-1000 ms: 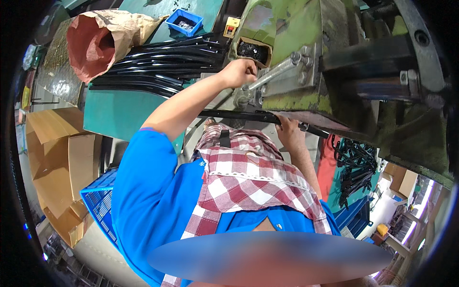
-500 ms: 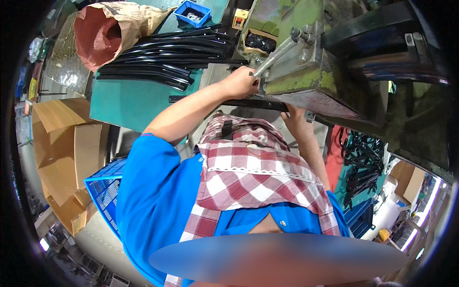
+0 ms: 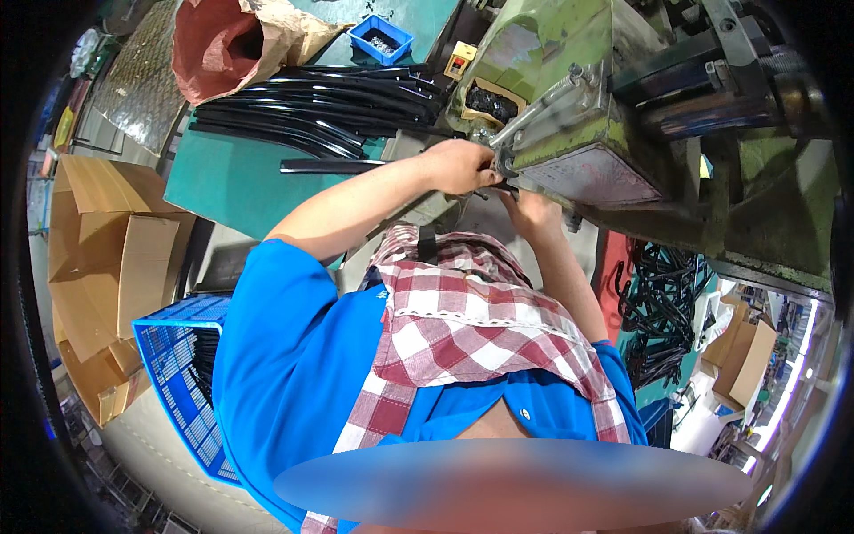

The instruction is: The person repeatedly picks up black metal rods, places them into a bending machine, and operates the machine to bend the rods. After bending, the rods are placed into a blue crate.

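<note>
My left hand is closed at the fixture of a green machine, fingers curled around the long black bar, which runs leftward behind my forearm. My right hand is just below and right of it, under the machine's block, fingertips closed on the bar's right part, which is mostly hidden. A metal rod slants above my hands, beside a small box of dark pieces.
Black bars, a paper sack and a blue tray lie on the left bench. A cardboard box and blue crate stand left of me. Black parts are piled at right.
The bar has slid leftward, its left end now showing beyond my forearm. My left hand has moved down and right, my right hand up, bringing them closer together at the fixture.
</note>
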Demonstrator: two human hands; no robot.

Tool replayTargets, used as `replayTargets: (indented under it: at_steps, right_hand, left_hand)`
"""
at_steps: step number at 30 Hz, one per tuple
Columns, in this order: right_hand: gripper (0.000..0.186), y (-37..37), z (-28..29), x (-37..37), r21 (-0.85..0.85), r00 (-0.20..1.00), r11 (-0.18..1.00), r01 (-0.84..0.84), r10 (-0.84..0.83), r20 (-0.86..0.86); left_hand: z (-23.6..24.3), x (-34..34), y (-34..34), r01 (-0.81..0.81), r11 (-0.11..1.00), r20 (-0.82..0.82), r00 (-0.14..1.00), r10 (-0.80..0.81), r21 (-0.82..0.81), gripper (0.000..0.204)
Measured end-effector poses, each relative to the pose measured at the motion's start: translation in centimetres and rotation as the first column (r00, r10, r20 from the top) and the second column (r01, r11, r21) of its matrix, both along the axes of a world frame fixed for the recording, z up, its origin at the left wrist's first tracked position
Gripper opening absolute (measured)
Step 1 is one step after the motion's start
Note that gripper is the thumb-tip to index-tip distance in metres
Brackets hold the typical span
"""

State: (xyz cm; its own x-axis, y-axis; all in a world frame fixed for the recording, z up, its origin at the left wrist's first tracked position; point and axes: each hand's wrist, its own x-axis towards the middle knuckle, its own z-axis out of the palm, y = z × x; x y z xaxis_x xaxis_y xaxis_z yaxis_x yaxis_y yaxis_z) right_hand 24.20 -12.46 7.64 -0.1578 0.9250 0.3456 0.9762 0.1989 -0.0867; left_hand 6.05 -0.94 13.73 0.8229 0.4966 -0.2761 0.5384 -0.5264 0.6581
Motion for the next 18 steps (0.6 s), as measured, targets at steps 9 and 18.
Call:
replayTargets:
  at_steps: [9,18]
  right_hand:
    - [0.035,0.8,-0.9,0.5,-0.125,0.997,0.992,0.034,-0.042,-0.062]
    - [0.031,0.3,-1.5,0.4,-0.226,0.984,0.964,0.141,-0.16,-0.071]
  left_hand:
    - [-3.8,1.5,0.5,0.096,0.993,0.004,0.995,-0.096,0.067,0.042]
    - [-5.9,1.8,-0.2,-0.013,0.997,0.12,0.993,0.004,0.078,0.043]
